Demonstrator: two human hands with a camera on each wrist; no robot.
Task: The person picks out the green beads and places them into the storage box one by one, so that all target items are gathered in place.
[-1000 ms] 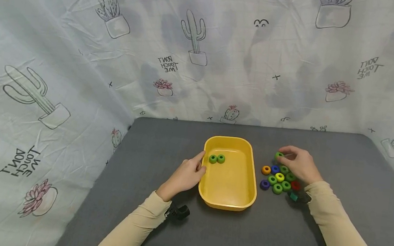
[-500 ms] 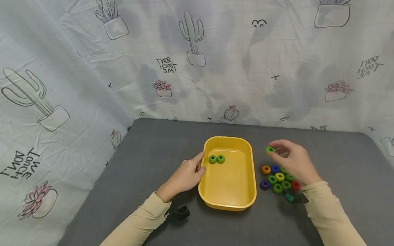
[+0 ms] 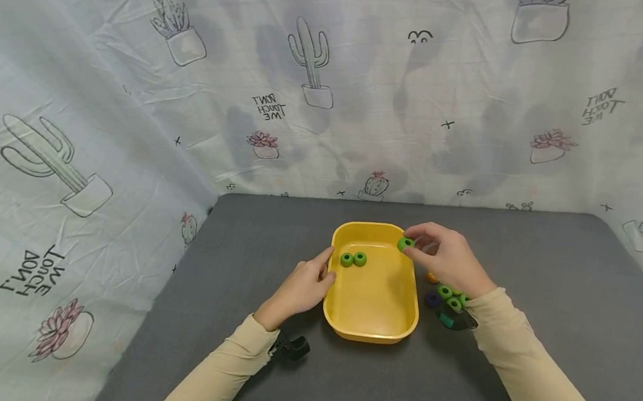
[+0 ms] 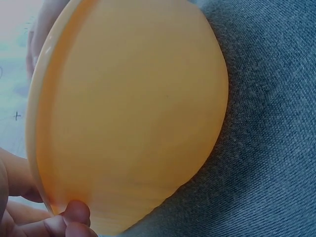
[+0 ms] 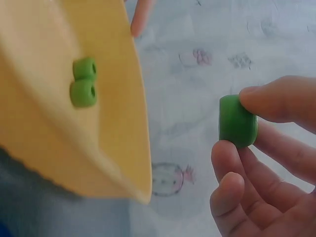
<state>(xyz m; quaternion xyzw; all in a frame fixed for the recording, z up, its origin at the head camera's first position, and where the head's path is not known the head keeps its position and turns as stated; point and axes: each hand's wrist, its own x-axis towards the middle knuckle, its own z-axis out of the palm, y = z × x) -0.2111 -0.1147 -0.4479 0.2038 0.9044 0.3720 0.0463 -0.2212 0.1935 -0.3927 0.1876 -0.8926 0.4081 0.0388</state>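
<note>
Left hand (image 3: pixel 301 286): grips the rim
Yellow tray (image 3: pixel 369 308): smooth, round-cornered, on grey woven cloth (image 4: pixel 276 123)
In the tray: two green beads (image 5: pixel 83 94), short holed cylinders, touching
Right hand (image 3: pixel 448 258): pinches a glossy green barrel bead (image 5: pixel 237 123), raised near the tray's far right rim
Loose beads (image 3: pixel 444 292): orange, purple, green, clustered, partly hidden

grey table (image 3: pixel 569 282), pale creased fabric (image 3: pixel 360 101) behind, printed cacti (image 3: pixel 308 60), pink succulents (image 3: pixel 553 140), mirrored lettering (image 3: pixel 269 106)
</note>
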